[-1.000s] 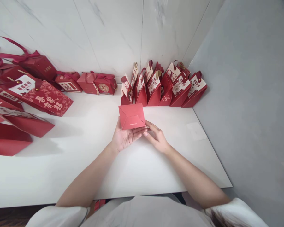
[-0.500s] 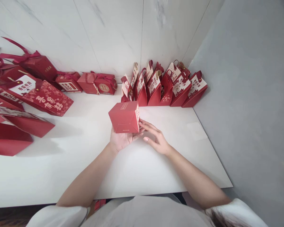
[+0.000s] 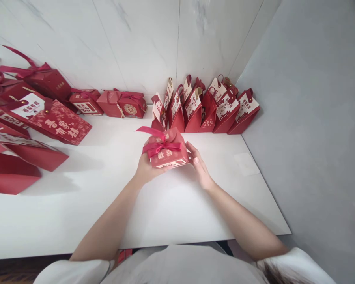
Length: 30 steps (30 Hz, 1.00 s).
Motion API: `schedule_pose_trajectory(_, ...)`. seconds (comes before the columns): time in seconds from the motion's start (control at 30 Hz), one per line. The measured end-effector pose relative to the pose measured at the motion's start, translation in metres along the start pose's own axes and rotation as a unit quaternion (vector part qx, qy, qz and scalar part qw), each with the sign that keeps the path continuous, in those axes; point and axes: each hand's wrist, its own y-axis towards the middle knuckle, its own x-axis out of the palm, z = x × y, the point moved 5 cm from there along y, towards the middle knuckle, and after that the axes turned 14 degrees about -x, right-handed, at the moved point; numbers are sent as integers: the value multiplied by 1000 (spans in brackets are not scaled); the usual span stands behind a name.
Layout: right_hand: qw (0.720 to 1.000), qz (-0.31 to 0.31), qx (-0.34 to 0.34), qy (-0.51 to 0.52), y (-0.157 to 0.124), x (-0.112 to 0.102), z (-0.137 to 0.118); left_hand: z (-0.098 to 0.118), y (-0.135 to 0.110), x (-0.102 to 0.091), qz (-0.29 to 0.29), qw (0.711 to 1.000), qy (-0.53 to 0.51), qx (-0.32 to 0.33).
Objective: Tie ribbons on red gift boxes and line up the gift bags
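Observation:
A small red gift box, tied with a crimson ribbon bow and printed with pale characters, is held above the white table. My left hand supports it from the left side and below, its fingers partly hidden under the box. At the box's right edge is my right hand, with bent fingers and thumb against that side. One ribbon end sticks out to the upper left. The bow side now faces up toward me.
Several red and white gift boxes with loop handles stand against the wall. Ribboned boxes sit at the back, and larger red boxes crowd the left of the white table. A grey wall rises on the right.
The gift box has been turned over from its plain base, so its ribbon bow and printed face show. My right hand has closed in on its right side.

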Motion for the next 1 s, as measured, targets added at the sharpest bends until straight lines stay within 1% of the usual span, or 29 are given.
schedule_pose_trajectory(0.03,1000,2,8,-5,0,0,1,2,0,-2,5,1000,27,13)
schedule_pose_trajectory(0.1,1000,2,12,-12,-1,0,2,4,0,-4,-16,998,54,22)
schedule_pose_trajectory(0.17,1000,3,9,-16,-1,0,3,4,1,-6,-66,995,78,11)
schedule_pose_trajectory(0.23,1000,15,11,-16,-1,-2,5,2,4,-9,-129,985,111,-8)
schedule_pose_trajectory(0.27,999,27,17,-12,0,-5,7,-1,6,-13,-152,981,121,-21)
schedule_pose_trajectory(0.3,999,40,26,-5,1,-8,8,-4,9,-19,-160,979,123,-37)
schedule_pose_trajectory(0.33,998,52,38,6,2,-11,10,-9,13,-28,-143,981,119,-53)
schedule_pose_trajectory(0.37,996,65,51,19,2,-14,11,-13,18,-39,-100,986,112,-69)
schedule_pose_trajectory(0.43,993,87,74,39,4,-18,13,-22,27,-68,33,989,105,-101)
schedule_pose_trajectory(0.5,990,102,85,45,4,-20,14,-25,30,-93,164,973,105,-121)
schedule_pose_trajectory(0.53,990,107,87,42,4,-20,13,-25,29,-102,208,964,104,-128)
schedule_pose_trajectory(0.57,990,108,88,38,3,-18,13,-23,28,-108,235,958,101,-132)
schedule_pose_trajectory(0.63,990,96,95,33,2,-14,13,-15,26,-114,259,951,97,-134)
schedule_pose_trajectory(0.67,991,80,105,34,1,-10,13,-11,25,-115,262,950,99,-134)
schedule_pose_trajectory(0.77,989,-4,145,31,-4,4,11,2,21,-115,263,949,108,-133)
schedule_pose_trajectory(0.83,988,-42,150,13,-7,9,6,9,19,-114,257,949,113,-140)
schedule_pose_trajectory(0.87,989,-42,143,3,-7,10,3,13,17,-112,250,950,116,-147)
schedule_pose_trajectory(0.93,993,-13,120,-11,-7,7,-4,23,13,-107,229,951,130,-161)
schedule_pose_trajectory(1.0,994,25,103,-16,-6,2,-8,39,7,-96,194,958,153,-145)
